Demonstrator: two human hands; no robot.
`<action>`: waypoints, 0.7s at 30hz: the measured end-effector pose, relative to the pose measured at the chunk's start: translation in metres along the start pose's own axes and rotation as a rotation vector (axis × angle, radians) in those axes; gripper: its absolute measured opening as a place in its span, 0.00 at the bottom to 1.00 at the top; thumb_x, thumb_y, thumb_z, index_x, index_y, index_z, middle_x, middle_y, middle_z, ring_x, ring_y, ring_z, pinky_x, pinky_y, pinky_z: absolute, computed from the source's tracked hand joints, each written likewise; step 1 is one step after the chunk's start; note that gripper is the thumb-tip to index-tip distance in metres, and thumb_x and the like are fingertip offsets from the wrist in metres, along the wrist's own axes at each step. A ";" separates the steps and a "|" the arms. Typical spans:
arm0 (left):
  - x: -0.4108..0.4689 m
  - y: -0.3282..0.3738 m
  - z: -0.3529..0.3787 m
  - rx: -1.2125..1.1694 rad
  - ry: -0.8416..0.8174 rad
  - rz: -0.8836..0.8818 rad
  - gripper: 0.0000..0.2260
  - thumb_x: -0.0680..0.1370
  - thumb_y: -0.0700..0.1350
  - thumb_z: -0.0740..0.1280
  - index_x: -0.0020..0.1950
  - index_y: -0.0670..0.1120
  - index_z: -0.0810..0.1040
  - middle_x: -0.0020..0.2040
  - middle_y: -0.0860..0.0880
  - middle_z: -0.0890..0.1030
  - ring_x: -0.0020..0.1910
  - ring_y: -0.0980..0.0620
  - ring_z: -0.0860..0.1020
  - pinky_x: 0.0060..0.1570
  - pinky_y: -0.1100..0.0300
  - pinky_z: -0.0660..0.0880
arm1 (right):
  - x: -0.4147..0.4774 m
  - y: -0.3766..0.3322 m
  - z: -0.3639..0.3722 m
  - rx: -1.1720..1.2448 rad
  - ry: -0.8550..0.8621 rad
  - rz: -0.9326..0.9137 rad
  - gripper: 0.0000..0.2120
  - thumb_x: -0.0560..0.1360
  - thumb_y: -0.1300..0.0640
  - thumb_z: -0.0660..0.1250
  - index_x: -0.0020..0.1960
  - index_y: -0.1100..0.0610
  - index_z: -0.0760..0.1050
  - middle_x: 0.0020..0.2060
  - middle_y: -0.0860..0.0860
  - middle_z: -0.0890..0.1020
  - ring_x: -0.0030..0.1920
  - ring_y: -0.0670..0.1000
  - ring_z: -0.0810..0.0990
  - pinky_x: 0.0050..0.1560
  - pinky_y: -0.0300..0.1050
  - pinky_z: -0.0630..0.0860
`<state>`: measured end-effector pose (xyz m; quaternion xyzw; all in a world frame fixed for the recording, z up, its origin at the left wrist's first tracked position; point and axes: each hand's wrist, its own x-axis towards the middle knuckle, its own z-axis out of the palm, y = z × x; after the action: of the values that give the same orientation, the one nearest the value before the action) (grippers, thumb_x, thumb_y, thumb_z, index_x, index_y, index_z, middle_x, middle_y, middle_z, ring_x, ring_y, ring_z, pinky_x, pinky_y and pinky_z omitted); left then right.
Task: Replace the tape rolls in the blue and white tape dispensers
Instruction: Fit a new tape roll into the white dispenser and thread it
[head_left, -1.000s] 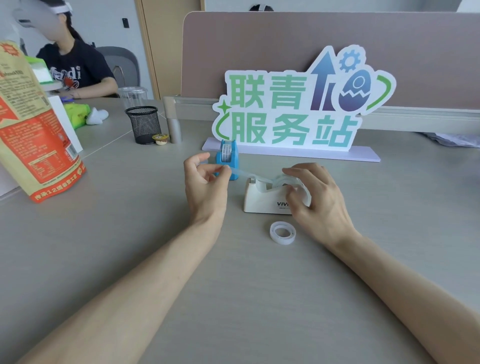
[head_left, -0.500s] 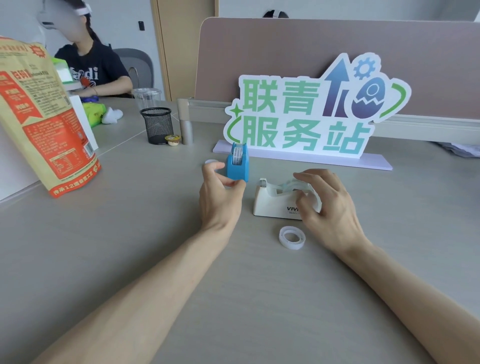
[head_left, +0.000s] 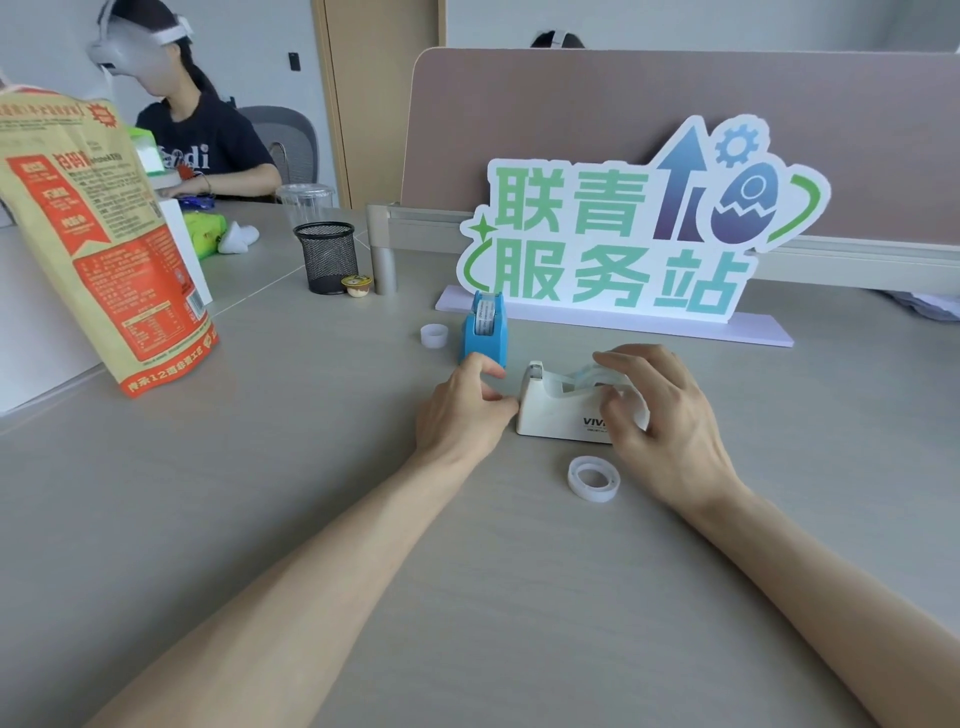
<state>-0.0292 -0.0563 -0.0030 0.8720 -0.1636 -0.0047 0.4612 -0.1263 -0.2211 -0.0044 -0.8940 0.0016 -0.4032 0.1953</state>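
Blue dispenser (head_left: 485, 332) at 12 o'clock already looked loaded, white dispenser (head_left: 566, 408) nearly done — right hand (head_left: 657, 410) curled on its roll, left hand (head_left: 462, 410) loosely closed, empty, touching its front — spare roll (head_left: 594, 478) at 6 o'clock.

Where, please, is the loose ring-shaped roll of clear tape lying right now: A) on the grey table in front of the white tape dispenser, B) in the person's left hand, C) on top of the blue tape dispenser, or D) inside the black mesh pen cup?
A: the loose ring-shaped roll of clear tape lies flat on the grey table, just nearer the camera than the white tape dispenser, in neither hand.
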 end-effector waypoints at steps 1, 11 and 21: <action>0.000 0.000 0.000 0.013 -0.006 0.005 0.11 0.72 0.47 0.66 0.54 0.54 0.73 0.45 0.55 0.80 0.48 0.48 0.79 0.50 0.52 0.76 | 0.000 0.000 0.000 0.004 -0.001 -0.001 0.21 0.71 0.55 0.56 0.59 0.59 0.78 0.55 0.53 0.79 0.54 0.55 0.78 0.52 0.41 0.70; -0.006 -0.005 -0.006 0.062 -0.014 0.101 0.06 0.72 0.44 0.67 0.49 0.51 0.79 0.48 0.55 0.80 0.50 0.54 0.77 0.46 0.60 0.72 | 0.000 -0.001 -0.007 0.147 -0.028 0.178 0.20 0.70 0.55 0.62 0.62 0.54 0.76 0.60 0.48 0.78 0.57 0.47 0.76 0.56 0.37 0.69; -0.010 -0.004 -0.012 0.088 -0.100 0.127 0.07 0.73 0.52 0.64 0.44 0.53 0.82 0.50 0.56 0.78 0.51 0.55 0.76 0.48 0.58 0.73 | 0.004 0.008 -0.011 0.543 -0.267 0.562 0.31 0.70 0.55 0.75 0.69 0.46 0.67 0.59 0.50 0.78 0.57 0.46 0.79 0.54 0.36 0.74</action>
<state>-0.0355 -0.0411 -0.0007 0.8780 -0.2412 -0.0118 0.4133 -0.1304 -0.2326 0.0021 -0.8193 0.1140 -0.2004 0.5249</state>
